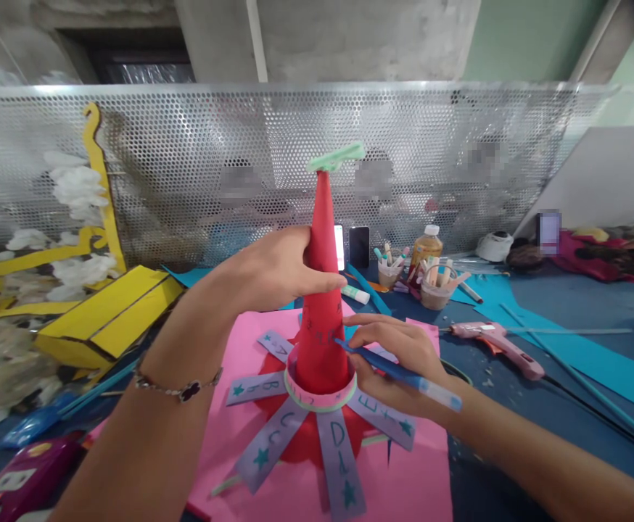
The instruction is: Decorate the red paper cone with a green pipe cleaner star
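Observation:
A tall red paper cone (320, 319) stands upright on a pink sheet (404, 478), topped by a pale green strip (337, 156). Purple lettered strips (337, 457) with teal stars fan out from a pink ring at its base. My left hand (273, 270) wraps around the cone's middle from the left, with a bracelet on the wrist. My right hand (396, 359) grips a blue marker (404, 375), whose tip touches the cone's lower right side where faint writing shows.
A pink glue gun (494, 344) lies to the right on the blue table. Cups of markers (437, 286), a bottle (426, 248) and two phones (358, 246) stand behind the cone. Yellow cardboard pieces (107, 315) sit at left, teal sheets (578, 348) at right, a perforated metal screen behind.

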### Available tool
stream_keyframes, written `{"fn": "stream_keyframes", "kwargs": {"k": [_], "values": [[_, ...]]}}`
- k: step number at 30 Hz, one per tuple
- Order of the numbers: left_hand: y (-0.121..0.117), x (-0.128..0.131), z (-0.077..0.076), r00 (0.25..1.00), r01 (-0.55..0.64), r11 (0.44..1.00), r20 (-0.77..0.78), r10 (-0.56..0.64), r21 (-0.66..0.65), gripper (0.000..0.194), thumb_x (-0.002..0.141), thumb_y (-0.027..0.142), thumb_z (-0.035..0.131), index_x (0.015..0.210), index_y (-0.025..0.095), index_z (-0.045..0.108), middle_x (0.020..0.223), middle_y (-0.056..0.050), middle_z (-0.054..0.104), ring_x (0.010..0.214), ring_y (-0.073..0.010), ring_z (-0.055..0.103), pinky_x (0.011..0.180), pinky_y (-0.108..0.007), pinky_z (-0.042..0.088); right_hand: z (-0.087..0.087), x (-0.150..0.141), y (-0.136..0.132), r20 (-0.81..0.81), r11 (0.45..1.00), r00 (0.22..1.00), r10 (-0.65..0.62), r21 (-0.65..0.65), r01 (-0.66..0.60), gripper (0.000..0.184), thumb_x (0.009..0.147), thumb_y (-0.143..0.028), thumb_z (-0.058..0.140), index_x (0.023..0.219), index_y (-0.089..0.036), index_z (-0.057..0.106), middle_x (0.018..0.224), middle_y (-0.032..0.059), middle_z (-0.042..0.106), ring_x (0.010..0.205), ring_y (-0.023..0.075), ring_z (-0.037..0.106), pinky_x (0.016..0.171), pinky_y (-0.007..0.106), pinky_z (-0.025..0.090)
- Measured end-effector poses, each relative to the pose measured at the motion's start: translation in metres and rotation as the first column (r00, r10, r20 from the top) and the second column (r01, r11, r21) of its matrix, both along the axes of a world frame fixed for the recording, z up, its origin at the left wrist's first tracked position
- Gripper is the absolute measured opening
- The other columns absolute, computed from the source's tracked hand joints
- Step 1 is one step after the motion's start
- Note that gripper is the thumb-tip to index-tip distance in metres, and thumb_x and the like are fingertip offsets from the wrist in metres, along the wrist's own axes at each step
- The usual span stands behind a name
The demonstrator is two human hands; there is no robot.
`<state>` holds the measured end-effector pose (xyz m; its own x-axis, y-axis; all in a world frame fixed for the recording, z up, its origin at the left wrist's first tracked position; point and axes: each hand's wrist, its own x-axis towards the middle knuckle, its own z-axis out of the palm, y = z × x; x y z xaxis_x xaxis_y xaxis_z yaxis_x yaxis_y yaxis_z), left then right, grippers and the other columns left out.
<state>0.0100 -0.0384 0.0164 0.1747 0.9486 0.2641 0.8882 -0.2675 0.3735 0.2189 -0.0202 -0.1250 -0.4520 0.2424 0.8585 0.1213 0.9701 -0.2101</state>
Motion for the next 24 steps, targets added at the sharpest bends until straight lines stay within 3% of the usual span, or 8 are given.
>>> {"fn": "stream_keyframes", "kwargs": {"k": [6, 16, 24], "values": [[0.0005, -0.0015, -0.0007, 1.0, -0.006, 1.0, 0.006, 0.006, -0.012, 0.035, 0.076, 0.057, 0.073, 0.084, 0.024, 0.069, 0.085, -0.001, 0.075, 0.077, -0.0243, 0.069, 0.06, -0.033, 0.049, 0.0011, -0.0014, 0.0013, -0.004, 0.999, 1.0, 0.015, 0.034, -0.015, 0.02, 0.078, -0.007, 0.064, 0.091, -0.023, 0.063, 0.08, 0.0041, 0.076, 0.1, 0.0232, 0.077, 0.078, 0.028, 0.064], [-0.0023, 0.0009, 0.0008, 0.998, -0.055, 0.998, -0.008, 0.055, -0.024, 0.035, 0.075, 0.057, 0.072, 0.086, 0.024, 0.069, 0.087, -0.002, 0.075, 0.077, -0.0247, 0.069, 0.061, -0.034, 0.049, 0.0022, -0.0016, -0.0009, 0.02, 0.999, 1.0, -0.015, 0.05, 0.014, 0.019, 0.079, -0.007, 0.063, 0.091, -0.021, 0.06, 0.095, 0.0099, 0.076, 0.1, 0.0227, 0.076, 0.079, 0.029, 0.064], [-0.0019, -0.0018, 0.0012, 1.0, -0.013, 1.0, 0.006, 0.013, -0.012, 0.036, 0.076, 0.056, 0.072, 0.087, 0.022, 0.068, 0.086, -0.003, 0.074, 0.078, -0.0241, 0.07, 0.061, -0.032, 0.05, 0.0026, -0.0016, 0.0013, -0.034, 0.999, 0.998, 0.044, 0.01, -0.044, 0.02, 0.079, -0.008, 0.06, 0.091, -0.023, 0.059, 0.088, 0.0061, 0.075, 0.101, 0.0232, 0.076, 0.079, 0.031, 0.064]]}}
